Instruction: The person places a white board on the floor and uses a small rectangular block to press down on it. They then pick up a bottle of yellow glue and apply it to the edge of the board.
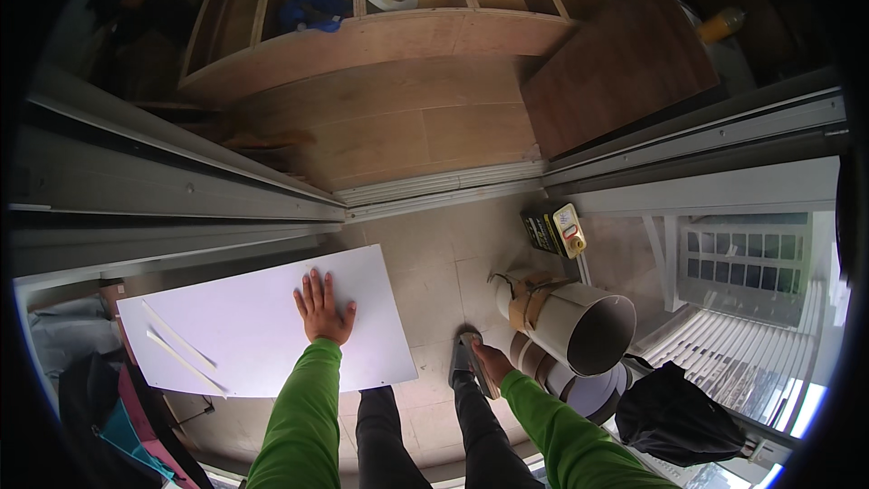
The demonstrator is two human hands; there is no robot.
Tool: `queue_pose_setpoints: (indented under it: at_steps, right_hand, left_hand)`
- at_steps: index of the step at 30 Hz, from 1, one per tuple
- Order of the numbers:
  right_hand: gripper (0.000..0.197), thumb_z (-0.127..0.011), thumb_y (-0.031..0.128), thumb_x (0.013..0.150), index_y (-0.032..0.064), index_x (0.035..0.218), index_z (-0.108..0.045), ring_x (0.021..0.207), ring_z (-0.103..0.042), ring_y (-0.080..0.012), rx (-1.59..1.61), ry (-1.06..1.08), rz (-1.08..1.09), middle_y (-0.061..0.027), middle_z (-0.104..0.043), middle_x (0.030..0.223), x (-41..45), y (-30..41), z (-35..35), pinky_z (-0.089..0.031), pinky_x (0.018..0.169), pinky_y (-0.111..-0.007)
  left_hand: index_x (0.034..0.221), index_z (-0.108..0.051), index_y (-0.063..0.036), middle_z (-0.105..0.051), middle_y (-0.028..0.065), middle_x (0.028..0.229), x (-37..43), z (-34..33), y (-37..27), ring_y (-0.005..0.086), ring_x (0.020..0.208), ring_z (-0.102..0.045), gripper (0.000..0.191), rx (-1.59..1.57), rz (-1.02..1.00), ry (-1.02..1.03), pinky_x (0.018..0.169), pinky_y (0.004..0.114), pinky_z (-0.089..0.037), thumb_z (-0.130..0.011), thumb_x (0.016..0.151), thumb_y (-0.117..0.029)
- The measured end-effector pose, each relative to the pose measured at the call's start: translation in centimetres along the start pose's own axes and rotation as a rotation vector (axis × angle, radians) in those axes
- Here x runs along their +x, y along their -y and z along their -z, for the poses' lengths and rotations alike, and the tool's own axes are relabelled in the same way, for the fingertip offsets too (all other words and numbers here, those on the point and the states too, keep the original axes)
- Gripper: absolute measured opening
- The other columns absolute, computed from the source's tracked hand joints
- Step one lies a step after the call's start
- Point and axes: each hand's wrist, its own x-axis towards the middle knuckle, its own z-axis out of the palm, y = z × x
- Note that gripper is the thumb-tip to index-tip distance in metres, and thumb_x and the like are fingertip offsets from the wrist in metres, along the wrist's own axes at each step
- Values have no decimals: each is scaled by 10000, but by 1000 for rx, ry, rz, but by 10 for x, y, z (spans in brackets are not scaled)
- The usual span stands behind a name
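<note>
My left hand [324,312] lies flat, palm down with fingers spread, on a large white board [258,326] at the lower left. Two thin pale strips [180,356] rest near the board's left end. Low in the middle, my right hand [490,361] grips a narrow, flat, greyish-brown block [483,373] beside my right foot. The exact kind of block cannot be told. My legs stand between the board and a bundle of rolled sheets.
A rolled sheet [577,322] tied with cord, more rolls and a metal can [553,229] stand on the right. Ahead, a sliding-door track [441,187] crosses the floor before a wooden frame [407,41]. A black bag [679,414] is at lower right.
</note>
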Motion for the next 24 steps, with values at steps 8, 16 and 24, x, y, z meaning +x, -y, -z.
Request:
queue_pose_setpoints:
  at_steps: [8, 16, 24]
  right_hand:
    - [605, -476, 580, 1025, 6, 1028, -667, 749, -619, -160, -21, 48, -9, -66, -673, 856, -20, 20, -6, -495, 768, -320]
    - [559, -460, 534, 1046, 22, 1021, -684, 754, -612, -145, -113, 15, 52, -54, -682, 872, -17, 20, 4, -490, 761, -309]
    - [750, -473, 649, 991, -52, 1196, -643, 877, -674, -217, -100, 13, 70, -126, -703, 1015, -17, 8, 13, -525, 829, -356]
  left_hand:
    - [1580, -285, -88, -159, 191, 1673, -1, 5, -1, 381, 1549, -123, 842, -1, 27, 35, 1235, 590, -21, -554, 905, -513]
    - [1585, -279, -94, -147, 180, 1678, -1, 6, -2, 374, 1551, -115, 854, -15, 40, 39, 1237, 584, -16, -565, 897, -512]
    - [1584, -276, -87, -136, 181, 1680, -1, 6, -2, 368, 1554, -104, 865, -16, 42, 43, 1239, 580, -10, -573, 889, -509]
